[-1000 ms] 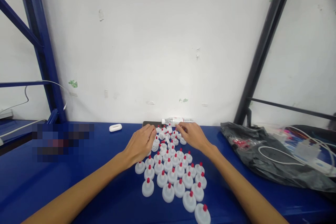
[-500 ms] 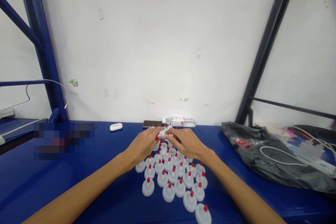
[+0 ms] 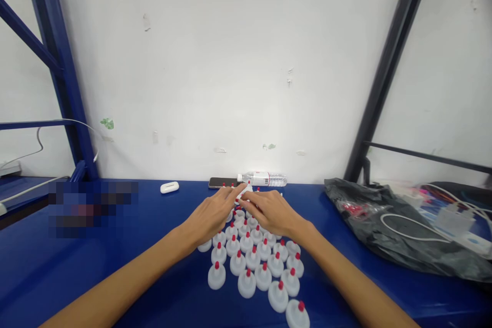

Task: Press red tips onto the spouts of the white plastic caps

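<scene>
the white domed pieces with red tips stand in a loose spread on the blue table, running from the near edge back towards the bottle and the phone. each looks light, probably thin plastic that is fairly stiff, smooth enough to slip and easy to knock over among its neighbours. the wide rim or the shoulder below the tip seems the safest hold, since the tip is small. the left hand and right hand meet over the far end, fingertips close together around something white; i cannot tell whether either is pinching it, as the fingers hide the contact. a second ago the hands are apart, one on each side of the far pieces; now they close in, and the left fingers reach further forward than in the middle frame. the near pieces keep their places.
</scene>
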Motion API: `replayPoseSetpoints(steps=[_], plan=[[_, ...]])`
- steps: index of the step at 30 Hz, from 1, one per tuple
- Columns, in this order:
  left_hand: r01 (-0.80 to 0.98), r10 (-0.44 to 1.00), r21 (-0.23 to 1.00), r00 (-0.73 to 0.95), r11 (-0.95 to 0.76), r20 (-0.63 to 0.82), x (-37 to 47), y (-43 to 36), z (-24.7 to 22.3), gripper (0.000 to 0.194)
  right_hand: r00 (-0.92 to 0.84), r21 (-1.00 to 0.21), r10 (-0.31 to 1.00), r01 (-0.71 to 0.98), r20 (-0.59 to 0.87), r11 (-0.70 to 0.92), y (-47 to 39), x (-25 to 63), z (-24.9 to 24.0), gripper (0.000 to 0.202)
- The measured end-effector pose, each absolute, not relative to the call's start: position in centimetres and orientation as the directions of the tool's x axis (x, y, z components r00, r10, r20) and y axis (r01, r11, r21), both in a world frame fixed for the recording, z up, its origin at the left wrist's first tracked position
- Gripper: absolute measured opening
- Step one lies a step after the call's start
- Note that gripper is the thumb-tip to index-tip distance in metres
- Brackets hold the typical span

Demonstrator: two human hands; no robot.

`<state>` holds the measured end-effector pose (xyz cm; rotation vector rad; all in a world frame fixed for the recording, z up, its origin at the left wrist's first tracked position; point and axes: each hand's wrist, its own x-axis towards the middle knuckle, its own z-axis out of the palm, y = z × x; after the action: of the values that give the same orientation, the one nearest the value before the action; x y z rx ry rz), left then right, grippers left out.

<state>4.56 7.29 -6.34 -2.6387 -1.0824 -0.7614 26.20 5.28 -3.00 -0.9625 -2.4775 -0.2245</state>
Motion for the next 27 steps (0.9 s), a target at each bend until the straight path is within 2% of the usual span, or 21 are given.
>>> replayPoseSetpoints(steps=[3,5,9,17,23,27], plan=[[0.684,0.580,0.025,0.597,-0.729,0.555,4.3,7.5,-6.5,0.072,-0.636,-0.032,0.603,0.675,0.482,0.737,5.4,26.1,-3.2,0.032],[0.674,0.555,-0.022,0.627,-0.739,0.547,4.3,7.4,-6.4,0.075,-0.636,-0.041,0.608,0.674,0.475,0.738,5.5,26.0,-3.3,0.032],[0.658,0.508,-0.180,0.702,-0.731,0.499,4.6,6.8,-6.1,0.081,-0.657,-0.014,0.603,0.671,0.452,0.741,5.6,25.9,-3.4,0.031],[0.639,0.409,-0.482,0.762,-0.599,0.502,4.8,5.9,-5.4,0.061,-0.648,0.012,0.605,0.687,0.462,0.727,5.7,25.8,-3.7,0.031],[0.672,0.260,-0.486,0.698,-0.559,0.667,4.9,5.9,-5.2,0.045,-0.625,-0.024,0.593,0.677,0.508,0.735,5.7,26.0,-3.4,0.026],[0.667,0.212,-0.483,0.685,-0.568,0.697,4.7,6.2,-5.4,0.041,-0.632,-0.034,0.583,0.663,0.510,0.748,5.8,26.1,-3.4,0.026]])
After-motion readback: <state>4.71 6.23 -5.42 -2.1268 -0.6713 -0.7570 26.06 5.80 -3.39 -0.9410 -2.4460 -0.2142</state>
